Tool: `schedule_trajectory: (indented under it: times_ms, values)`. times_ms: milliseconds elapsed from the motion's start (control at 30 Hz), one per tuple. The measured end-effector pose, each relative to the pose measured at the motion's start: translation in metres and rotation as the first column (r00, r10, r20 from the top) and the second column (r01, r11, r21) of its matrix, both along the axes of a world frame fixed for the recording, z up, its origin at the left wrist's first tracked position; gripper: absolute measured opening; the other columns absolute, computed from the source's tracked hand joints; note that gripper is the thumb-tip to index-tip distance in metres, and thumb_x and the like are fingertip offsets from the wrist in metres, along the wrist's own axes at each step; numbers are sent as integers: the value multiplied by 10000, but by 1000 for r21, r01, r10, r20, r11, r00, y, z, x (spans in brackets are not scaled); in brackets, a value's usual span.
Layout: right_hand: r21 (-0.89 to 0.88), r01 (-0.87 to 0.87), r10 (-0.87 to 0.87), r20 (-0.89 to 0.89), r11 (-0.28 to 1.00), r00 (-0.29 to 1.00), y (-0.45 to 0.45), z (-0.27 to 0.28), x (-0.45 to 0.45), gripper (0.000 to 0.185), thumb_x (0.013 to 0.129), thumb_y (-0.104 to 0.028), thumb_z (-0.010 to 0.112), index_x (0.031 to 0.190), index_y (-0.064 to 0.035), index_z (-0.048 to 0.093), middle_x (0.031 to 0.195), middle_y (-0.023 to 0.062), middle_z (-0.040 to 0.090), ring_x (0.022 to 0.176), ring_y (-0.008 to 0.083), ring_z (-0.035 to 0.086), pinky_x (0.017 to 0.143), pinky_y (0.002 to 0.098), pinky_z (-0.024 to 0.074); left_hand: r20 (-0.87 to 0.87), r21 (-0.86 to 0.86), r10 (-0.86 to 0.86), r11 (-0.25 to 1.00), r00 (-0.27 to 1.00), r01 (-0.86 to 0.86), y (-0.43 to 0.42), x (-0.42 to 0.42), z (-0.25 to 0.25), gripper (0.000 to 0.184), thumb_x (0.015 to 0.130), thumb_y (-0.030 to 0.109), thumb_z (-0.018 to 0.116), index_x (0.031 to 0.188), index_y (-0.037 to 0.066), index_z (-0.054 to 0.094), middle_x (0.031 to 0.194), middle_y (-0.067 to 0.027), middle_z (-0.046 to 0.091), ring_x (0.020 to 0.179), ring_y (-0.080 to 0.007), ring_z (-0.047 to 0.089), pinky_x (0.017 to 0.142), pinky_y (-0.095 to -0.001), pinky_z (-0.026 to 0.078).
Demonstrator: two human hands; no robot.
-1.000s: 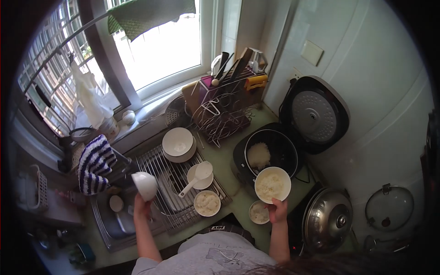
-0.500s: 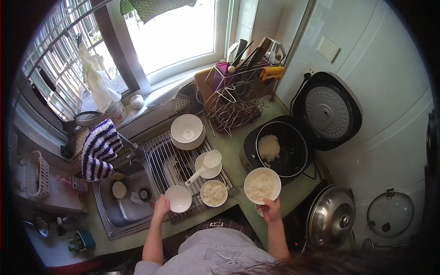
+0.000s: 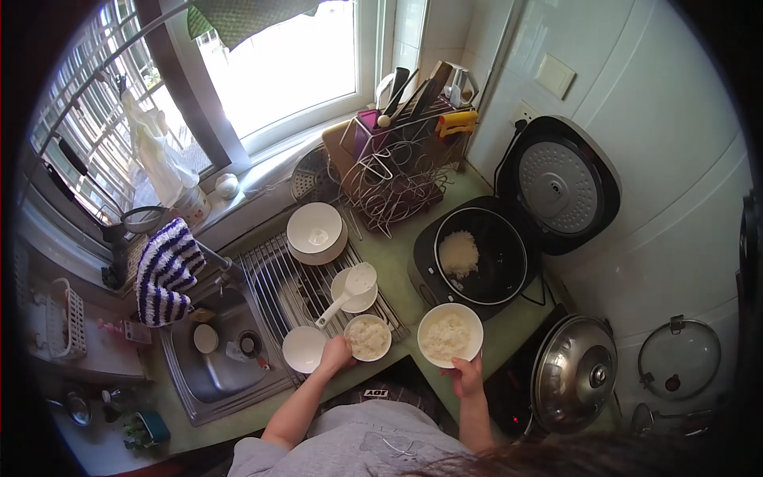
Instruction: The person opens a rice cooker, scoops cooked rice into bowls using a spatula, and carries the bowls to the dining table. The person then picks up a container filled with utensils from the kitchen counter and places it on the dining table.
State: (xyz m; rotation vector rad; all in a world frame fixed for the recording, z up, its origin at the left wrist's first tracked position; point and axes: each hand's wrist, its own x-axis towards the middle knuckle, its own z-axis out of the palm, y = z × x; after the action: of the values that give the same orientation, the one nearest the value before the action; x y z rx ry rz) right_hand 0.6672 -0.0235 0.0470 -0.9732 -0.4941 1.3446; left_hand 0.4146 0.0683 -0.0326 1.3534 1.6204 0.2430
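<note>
My right hand (image 3: 467, 375) is closed on the near side of a white bowl of rice (image 3: 449, 334), held at the counter's front edge below the rice cooker. My left hand (image 3: 338, 354) is closed at the left rim of a second bowl of rice (image 3: 368, 338) on the rack; its fingertips are partly hidden. Left of that hand sits an empty white bowl (image 3: 304, 350). A white rice paddle (image 3: 346, 296) with rice grains on it lies across a small white dish (image 3: 362, 300). Some rice (image 3: 459, 253) remains in the open rice cooker (image 3: 425, 266).
Stacked white bowls (image 3: 315, 230) stand on the wire rack (image 3: 266, 266) beside the sink (image 3: 211, 381). A wire holder with knives (image 3: 405, 103) is at the back. A lidded metal pan (image 3: 568, 374) sits on the stove at right.
My left hand has let go of the empty bowl and moved right to the rice bowl on the rack. The rice bowl in my right hand has shifted slightly toward me.
</note>
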Motion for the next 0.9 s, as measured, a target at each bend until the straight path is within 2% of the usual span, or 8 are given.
schedule_trajectory:
  times_ms: [33,100,200,333,500,767,867,900]
  values:
    - [2,1,-1,-3,1000,1000,1,-1,-1,607,652,-2,461,1199,-111,220,1065,128,437,842,226,539,476,279,490,-3,3,9,1000,1000,-9,-3,1,1,256,776,153,377,771,-68,506,571,-214,539,540,-333,563,551,-418,451]
    - [2,-7,7,-2,1000,1000,0,-3,-1,608,652,-6,466,1199,-107,222,1067,128,437,842,227,539,478,281,490,-220,337,-73,930,973,146,-12,-1,2,228,779,137,377,749,-51,502,530,-180,538,468,-283,564,505,-379,462]
    - [-5,-1,1,2,1000,1000,1,2,0,613,647,-20,477,1200,-98,223,1075,127,435,840,228,539,478,281,486,44,180,47,982,998,-54,-27,-22,41,214,787,130,370,738,-40,491,534,-164,545,451,-244,566,458,-342,463]
    - [-38,57,-57,5,998,998,2,0,4,552,637,-31,479,1154,-48,287,999,142,490,788,248,555,467,293,484,56,149,223,962,973,-229,-40,-80,67,197,792,111,383,738,-43,492,568,-155,559,437,-206,565,415,-312,456]
    - [-42,-103,105,30,994,994,5,-7,0,681,618,-5,461,1202,-161,147,1029,135,442,794,224,540,470,276,467,-22,280,306,916,952,-288,-41,-114,53,175,786,112,421,754,-37,507,557,-152,549,433,-208,563,419,-307,451]
    - [-166,-306,299,-64,938,952,8,-26,-31,633,642,3,446,1197,-146,181,1024,127,438,735,200,541,480,272,472,-228,310,293,926,929,-216,-40,-132,14,167,759,115,461,864,3,527,625,-139,569,592,-225,587,533,-330,452]
    - [-166,-359,345,-105,918,933,7,-30,-39,634,647,5,446,1200,-149,177,1033,121,429,745,190,538,481,262,476,-38,102,335,938,941,-330,-41,-144,-10,313,745,92,443,1056,57,449,848,-133,573,770,-220,577,602,-353,467]
    - [-166,-354,341,-104,920,934,7,-28,-40,634,647,5,446,1200,-149,177,1033,121,429,745,190,538,481,262,476,330,-172,448,894,831,-414,-43,-133,9,388,743,83,417,1129,93,369,961,-120,524,836,-233,555,629,-385,470]
